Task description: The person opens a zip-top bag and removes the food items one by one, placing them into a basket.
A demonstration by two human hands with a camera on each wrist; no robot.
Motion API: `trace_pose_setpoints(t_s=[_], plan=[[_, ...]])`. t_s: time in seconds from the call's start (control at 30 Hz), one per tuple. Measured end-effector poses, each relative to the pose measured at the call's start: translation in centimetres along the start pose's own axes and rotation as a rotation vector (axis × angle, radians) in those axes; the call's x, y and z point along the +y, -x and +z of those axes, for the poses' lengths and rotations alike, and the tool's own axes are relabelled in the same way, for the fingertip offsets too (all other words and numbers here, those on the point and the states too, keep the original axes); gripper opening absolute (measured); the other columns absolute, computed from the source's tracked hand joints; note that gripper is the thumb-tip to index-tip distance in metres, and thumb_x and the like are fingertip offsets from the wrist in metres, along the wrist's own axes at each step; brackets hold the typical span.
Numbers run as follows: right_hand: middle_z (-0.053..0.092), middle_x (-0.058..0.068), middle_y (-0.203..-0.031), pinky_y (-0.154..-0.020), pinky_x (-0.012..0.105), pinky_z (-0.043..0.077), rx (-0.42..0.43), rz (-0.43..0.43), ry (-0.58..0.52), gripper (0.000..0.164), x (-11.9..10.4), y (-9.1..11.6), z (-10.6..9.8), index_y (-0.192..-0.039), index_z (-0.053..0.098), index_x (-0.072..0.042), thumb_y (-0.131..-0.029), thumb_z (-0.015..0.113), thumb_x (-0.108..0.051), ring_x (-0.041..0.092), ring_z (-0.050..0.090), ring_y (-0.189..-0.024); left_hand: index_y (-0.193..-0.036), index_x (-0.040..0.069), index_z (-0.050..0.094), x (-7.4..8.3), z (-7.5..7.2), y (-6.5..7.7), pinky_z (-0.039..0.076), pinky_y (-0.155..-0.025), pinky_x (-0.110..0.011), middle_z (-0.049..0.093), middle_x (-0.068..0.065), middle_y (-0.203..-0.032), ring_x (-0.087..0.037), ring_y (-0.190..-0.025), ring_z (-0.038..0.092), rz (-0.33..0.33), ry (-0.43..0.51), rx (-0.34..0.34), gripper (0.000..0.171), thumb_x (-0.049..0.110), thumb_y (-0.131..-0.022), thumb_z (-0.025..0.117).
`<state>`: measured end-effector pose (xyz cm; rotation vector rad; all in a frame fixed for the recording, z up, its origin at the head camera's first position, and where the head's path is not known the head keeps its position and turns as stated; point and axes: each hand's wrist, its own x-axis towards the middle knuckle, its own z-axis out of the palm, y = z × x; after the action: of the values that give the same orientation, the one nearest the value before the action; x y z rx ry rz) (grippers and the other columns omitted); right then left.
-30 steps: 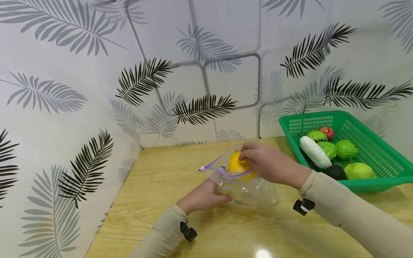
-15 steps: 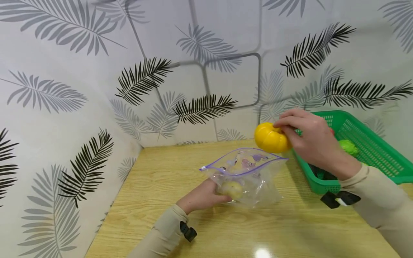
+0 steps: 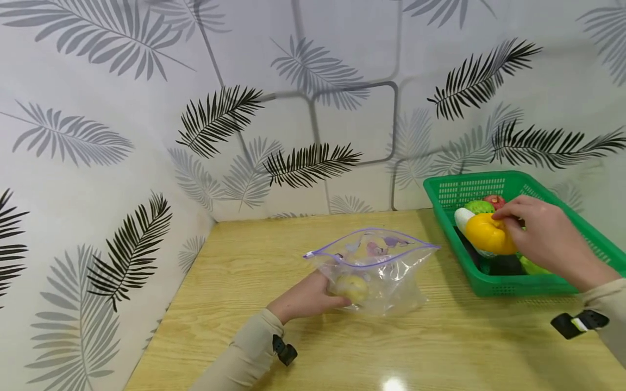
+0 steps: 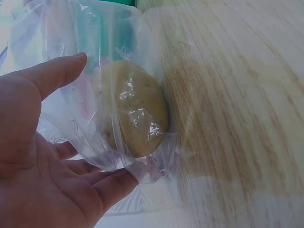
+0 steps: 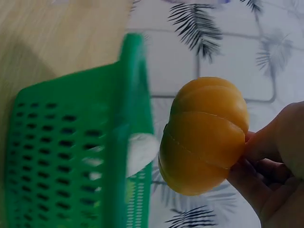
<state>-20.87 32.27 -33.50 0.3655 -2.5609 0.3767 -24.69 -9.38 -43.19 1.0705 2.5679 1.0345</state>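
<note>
A yellow toy pumpkin (image 3: 489,234) is pinched in my right hand (image 3: 550,239), above the left part of the green basket (image 3: 504,287) in the head view. The right wrist view shows the pumpkin (image 5: 204,137) gripped at one end by thumb and fingers, beside the basket's rim. On the table stands a clear zip bag (image 3: 391,288) with a purple-edged mouth spread open. My left hand (image 3: 305,296) holds its left side. Inside the bag lies a potato-like yellowish-brown thing with dark specks (image 4: 137,107), close to my left thumb and fingers.
In the basket lie a white elongated vegetable (image 3: 463,218), a bumpy green fruit (image 3: 479,207), a red fruit (image 3: 495,201) and a dark item (image 3: 506,265), partly hidden by the pumpkin and hand. A leaf-patterned backdrop (image 3: 342,130) rises behind the wooden table (image 3: 254,244).
My right hand has lifted the pumpkin from the bag's mouth and carried it right, over the basket. The bag's mouth shows wider. My left hand has stayed put.
</note>
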Motion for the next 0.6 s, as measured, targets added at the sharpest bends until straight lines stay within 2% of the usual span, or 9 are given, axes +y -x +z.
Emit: trace_pose_setpoints(t_s=[0.13,0.3,0.6], plan=[[0.064,0.018,-0.093,-0.066,0.051,0.047,-0.047,0.003,-0.001,0.013,2.3,0.7,1.6,-0.088,0.071,0.003,-0.084,0.059,0.005,0.032,0.054,-0.081,-0.153,0.027,0.017,-0.1,0.0,-0.1,0.035,-0.104,-0.045,0.024,0.002,-0.154,-0.013,-0.127,0.034,0.030,-0.006,0.005,0.091,0.034,-0.082,0.074],[0.064,0.017,-0.091,-0.067,0.052,0.047,-0.081,-0.006,-0.019,0.013,4.0,1.3,3.1,-0.088,0.071,0.002,-0.083,0.060,0.005,0.032,0.055,-0.081,-0.153,0.028,0.015,0.0,0.0,-0.1,0.032,-0.106,-0.045,0.022,0.005,-0.154,-0.010,-0.129,0.028,0.025,-0.010,0.004,0.093,0.034,-0.082,0.075],[0.062,0.025,-0.107,-0.078,0.060,0.046,-0.175,-0.058,-0.045,0.021,3.9,1.4,4.3,-0.104,0.069,0.006,-0.086,0.057,0.005,0.040,0.054,-0.097,-0.153,0.030,0.010,0.0,0.3,0.0,0.033,-0.105,-0.045,0.025,0.002,-0.153,-0.010,-0.128,0.029,-0.020,0.020,-0.017,0.094,0.042,-0.083,0.072]])
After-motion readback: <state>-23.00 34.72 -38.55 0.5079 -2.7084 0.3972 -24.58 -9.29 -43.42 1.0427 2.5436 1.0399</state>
